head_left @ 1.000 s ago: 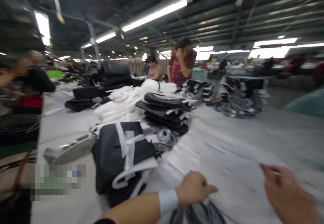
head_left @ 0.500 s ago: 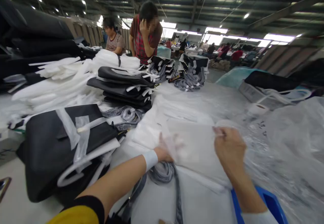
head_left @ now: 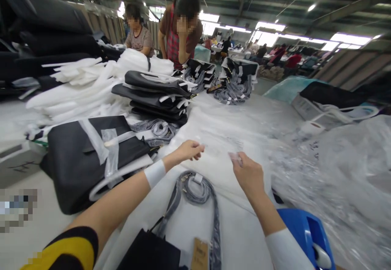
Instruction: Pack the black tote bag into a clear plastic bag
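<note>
My left hand and my right hand each pinch an edge of a thin clear plastic bag held just above the white table. Below the hands lies a coiled grey strap, running down beside a brown paper tag and a black bag corner. To the left lies a black handbag wrapped with white paper strips.
A stack of black bags and white foam sheets lie behind. Crinkled clear plastic covers the right side. A blue tape dispenser sits by my right forearm. Two people stand at the table's far end.
The hands moved closer together and farther forward, now pinching the clear plastic at its near edges. The grey strap coil is uncovered. The view tilted down from one second ago.
</note>
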A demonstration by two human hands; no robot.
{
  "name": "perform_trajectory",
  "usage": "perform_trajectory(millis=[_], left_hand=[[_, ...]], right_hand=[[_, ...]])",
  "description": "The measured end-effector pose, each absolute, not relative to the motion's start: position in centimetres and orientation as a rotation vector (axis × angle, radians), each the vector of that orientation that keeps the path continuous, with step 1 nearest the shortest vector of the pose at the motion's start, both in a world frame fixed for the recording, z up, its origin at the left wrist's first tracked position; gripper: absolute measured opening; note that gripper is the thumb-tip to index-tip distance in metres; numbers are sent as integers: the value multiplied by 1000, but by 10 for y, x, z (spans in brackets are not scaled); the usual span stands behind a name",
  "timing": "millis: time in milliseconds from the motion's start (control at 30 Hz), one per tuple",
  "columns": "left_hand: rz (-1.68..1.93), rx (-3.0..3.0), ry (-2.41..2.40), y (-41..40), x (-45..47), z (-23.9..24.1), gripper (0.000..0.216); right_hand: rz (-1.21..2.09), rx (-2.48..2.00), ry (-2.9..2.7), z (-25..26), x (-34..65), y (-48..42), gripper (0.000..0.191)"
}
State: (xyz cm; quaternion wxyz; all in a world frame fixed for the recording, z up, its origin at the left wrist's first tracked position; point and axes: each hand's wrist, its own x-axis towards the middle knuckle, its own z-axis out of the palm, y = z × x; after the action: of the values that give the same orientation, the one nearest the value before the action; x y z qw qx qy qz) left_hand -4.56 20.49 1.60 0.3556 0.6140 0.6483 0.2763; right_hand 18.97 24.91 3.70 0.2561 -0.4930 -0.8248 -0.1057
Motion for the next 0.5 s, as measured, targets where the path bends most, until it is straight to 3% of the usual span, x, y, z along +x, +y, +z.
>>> perform_trajectory(millis=[100, 233, 500], left_hand=[[682, 1515, 1897, 159, -46, 5, 50], [617, 1411, 2021, 136, -20, -20, 66], [576, 1390, 1981, 111, -30, -17, 17]], right_hand=[[-454, -1373, -2421, 35, 189, 242, 50], [-517, -1397, -2534, 25, 191, 232, 44], [-520, -1394, -2510, 20, 213, 223, 36]])
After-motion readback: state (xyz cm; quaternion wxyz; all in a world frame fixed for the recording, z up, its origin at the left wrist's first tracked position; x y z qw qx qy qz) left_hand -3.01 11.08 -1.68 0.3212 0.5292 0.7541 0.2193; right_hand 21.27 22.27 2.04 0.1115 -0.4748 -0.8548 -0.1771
